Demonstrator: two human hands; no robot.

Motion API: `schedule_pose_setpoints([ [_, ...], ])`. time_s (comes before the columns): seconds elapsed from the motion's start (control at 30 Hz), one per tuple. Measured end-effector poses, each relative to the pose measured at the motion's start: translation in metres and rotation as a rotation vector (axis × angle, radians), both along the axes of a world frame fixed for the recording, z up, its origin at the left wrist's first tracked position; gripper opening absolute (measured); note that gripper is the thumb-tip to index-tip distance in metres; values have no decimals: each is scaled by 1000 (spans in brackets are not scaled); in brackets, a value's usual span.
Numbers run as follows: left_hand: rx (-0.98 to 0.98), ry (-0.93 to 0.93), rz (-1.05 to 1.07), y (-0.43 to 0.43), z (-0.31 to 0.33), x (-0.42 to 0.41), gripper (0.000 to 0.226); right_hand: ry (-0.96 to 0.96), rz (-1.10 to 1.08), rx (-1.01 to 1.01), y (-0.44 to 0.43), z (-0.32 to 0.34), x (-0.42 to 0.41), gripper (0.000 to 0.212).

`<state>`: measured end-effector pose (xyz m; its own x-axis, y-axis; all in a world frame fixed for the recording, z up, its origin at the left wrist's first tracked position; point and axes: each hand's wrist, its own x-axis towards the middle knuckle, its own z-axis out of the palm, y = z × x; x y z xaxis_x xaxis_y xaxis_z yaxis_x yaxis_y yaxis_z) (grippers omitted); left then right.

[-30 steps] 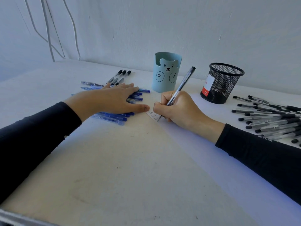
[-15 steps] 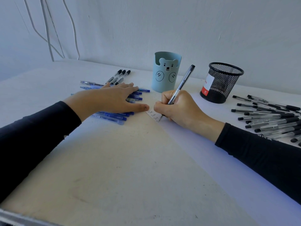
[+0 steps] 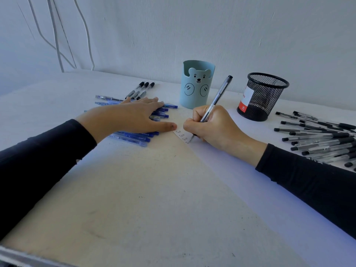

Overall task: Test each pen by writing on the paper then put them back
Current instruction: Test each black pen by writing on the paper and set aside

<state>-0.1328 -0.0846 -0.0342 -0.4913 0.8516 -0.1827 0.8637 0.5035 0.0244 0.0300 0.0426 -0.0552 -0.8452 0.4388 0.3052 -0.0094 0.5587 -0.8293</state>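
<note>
Clenched in the right hand (image 3: 215, 126): a grey pen (image 3: 216, 98), barrel tilted up toward the far edge, black end uppermost, tip down on the paper (image 3: 182, 136). A small white slip, this paper, near the middle of the table (image 3: 154, 199), between the two hands. "Test" legible three times in black, a fourth line part-written at the tip.

Released and laid flat: the left hand (image 3: 131, 116), fingers straight over a row of blue pens (image 3: 134, 137), thumb stretched right with its tip touching the slip's left end. Blue pens side by side on the table, left of the slip, dark blue ends to the right. Behind them, toward the far edge: three black-capped pens (image 3: 140, 90), parallel and close together.

Containers, both upright near the far edge:
- Pale blue bear cup (image 3: 197, 84), bear face cut into the front rim, just beyond the slip. Only the inner back wall seen through the notch; bottom hidden.
- Black wire mesh cup (image 3: 264, 97), red-and-white label on its left side, right of the bear cup and apart from it. Inside too dark to read.

Toward the right edge: a loose heap of black pens (image 3: 323, 139), flat on the table, outside both cups.
</note>
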Motion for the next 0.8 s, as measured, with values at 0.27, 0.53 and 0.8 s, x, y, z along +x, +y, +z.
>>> schedule_pose_setpoints([
  [0.27, 3, -3, 0, -1, 0, 1, 108, -7, -12, 33, 0, 1, 1, 45],
  [0.53, 2, -4, 2, 0, -1, 0, 108, -13, -33, 41, 2, -1, 0, 41],
  [0.8, -4, -18, 7, -2, 2, 3, 105, 30, -19, 53, 6, 19, 3, 31],
])
